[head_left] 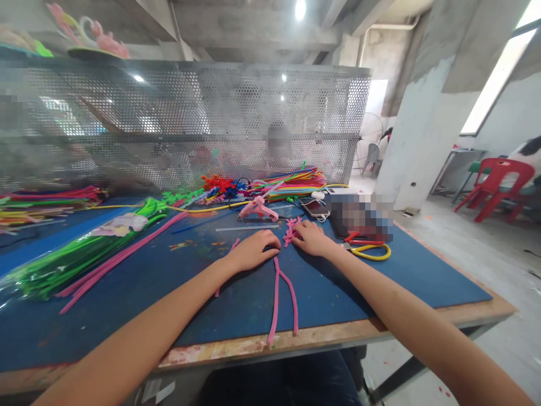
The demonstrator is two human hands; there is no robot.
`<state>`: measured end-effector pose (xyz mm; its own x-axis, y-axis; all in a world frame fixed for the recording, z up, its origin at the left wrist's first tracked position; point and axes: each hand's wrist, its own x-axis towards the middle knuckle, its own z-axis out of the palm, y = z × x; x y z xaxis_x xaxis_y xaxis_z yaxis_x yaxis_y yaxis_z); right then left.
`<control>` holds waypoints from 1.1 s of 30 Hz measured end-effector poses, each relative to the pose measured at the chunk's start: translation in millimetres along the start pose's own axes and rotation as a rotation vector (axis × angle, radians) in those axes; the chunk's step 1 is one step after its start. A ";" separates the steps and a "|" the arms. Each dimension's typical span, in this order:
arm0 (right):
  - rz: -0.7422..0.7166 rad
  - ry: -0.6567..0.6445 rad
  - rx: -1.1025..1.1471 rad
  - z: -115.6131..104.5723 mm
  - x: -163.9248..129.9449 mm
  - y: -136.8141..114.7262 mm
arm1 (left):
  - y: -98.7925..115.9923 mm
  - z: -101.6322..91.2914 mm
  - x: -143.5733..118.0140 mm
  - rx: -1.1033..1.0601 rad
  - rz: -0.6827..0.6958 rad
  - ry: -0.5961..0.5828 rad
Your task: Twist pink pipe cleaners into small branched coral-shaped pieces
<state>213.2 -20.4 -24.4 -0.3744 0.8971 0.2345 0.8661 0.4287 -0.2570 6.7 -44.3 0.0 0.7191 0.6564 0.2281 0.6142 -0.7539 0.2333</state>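
I see my left hand (257, 250) half curled over the bench (332, 299); whether it grips anything, I can't tell. Just nearer me than its fingertips lies the forked pink stem (275, 307), its 2 legs reaching the bench's near edge. My right hand (311, 238) has bent fingers at the pink twists (291, 232); I can't tell if they're pinched. The glue gun (258, 210) lies beyond.
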 end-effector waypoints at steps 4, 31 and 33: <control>-0.005 0.013 -0.005 1.2 -0.9 -0.9 | 3.0 -0.2 -1.1 0.037 0.005 -0.014; -0.429 -0.292 0.344 -14.8 -14.8 -36.0 | 4.8 -0.7 -3.2 0.068 -0.007 -0.034; -0.413 -0.384 0.438 -18.8 -15.9 -35.2 | 4.9 -0.5 -3.1 0.074 -0.002 -0.032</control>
<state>194.9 -51.7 -1.4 -0.8035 0.5914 0.0677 0.4455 0.6728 -0.5907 7.3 -50.1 1.0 0.7267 0.6579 0.1975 0.6375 -0.7531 0.1630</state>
